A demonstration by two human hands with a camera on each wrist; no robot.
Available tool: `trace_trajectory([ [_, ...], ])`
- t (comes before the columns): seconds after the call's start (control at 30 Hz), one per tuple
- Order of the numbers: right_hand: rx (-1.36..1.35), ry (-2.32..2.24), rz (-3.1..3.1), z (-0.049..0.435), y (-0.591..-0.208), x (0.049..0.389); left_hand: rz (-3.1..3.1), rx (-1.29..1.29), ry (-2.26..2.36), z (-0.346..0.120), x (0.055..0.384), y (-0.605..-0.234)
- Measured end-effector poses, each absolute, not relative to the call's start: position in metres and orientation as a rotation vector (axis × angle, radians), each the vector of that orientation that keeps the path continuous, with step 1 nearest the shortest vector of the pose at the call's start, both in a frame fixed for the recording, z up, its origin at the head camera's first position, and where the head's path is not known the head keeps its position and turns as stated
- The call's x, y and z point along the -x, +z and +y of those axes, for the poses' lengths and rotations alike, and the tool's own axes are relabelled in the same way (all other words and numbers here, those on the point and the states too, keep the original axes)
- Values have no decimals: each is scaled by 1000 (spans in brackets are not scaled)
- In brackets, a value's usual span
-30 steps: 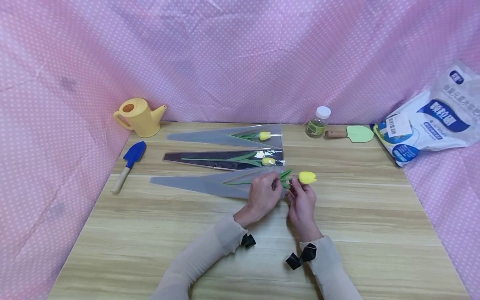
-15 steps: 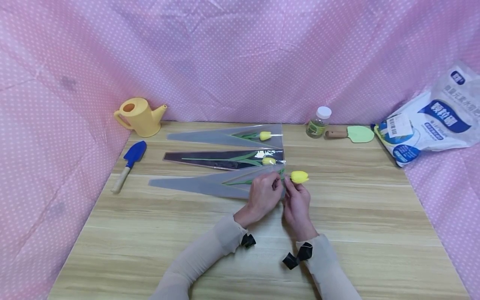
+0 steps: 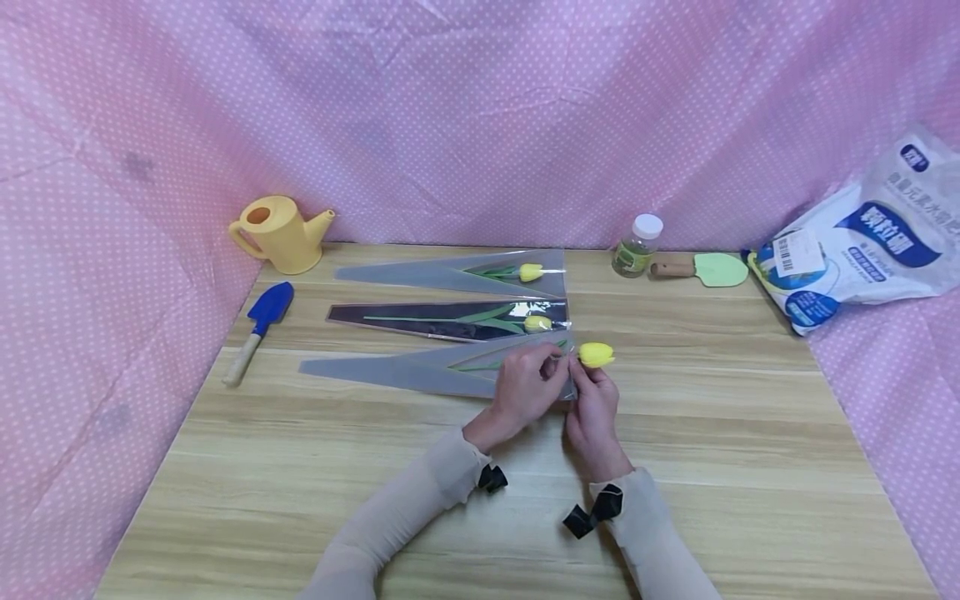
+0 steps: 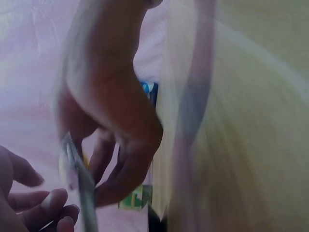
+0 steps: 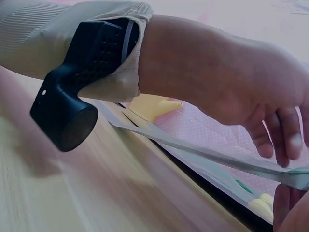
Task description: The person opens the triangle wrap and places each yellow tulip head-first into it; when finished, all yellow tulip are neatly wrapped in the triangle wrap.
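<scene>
In the head view, a yellow tulip (image 3: 596, 355) has its stem inside a grey flower sleeve (image 3: 397, 372), while its bloom stands out past the right-hand opening. My right hand (image 3: 595, 408) grips the tulip just below the bloom, right at the sleeve's mouth. My left hand (image 3: 525, 387) pinches the sleeve near that opening, its fingers hiding part of the stem and leaves. Seen from the left wrist, the right hand (image 4: 113, 111) curls at the raised sleeve edge (image 4: 79, 179). The right wrist view has the sleeve (image 5: 207, 154) slanting up between both hands.
Behind lie a dark sleeve (image 3: 420, 322) and another grey sleeve (image 3: 405, 273), each with a yellow tulip. A yellow watering can (image 3: 288, 242) and blue trowel (image 3: 270, 308) are left. A capped jar (image 3: 633, 250), green trowel (image 3: 718, 269) and white bag (image 3: 862, 242) are right.
My right hand has moved left with the tulip, bringing the bloom closer to the sleeve's opening. More of the leaves is now within the sleeve. The left hand has barely shifted at the sleeve's mouth.
</scene>
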State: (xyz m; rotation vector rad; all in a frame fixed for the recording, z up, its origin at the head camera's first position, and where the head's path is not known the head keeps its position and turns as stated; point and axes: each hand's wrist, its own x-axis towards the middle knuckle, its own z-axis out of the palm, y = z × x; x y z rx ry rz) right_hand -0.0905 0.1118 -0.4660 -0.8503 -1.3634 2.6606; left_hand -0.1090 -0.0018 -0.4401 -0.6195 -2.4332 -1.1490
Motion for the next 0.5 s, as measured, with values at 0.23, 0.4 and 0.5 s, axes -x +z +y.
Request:
trace_trajectory([
  [0.23, 829, 2636, -1382, 115, -468, 92, -2666, 774, -1102, -37, 130, -431],
  [0.4, 833, 2644, -1364, 117, -467, 92, -2932, 910, -838, -74, 144, -434],
  [0.5, 838, 2650, -1367, 120, -465, 92, -3000, 979, -733, -91, 147, -439],
])
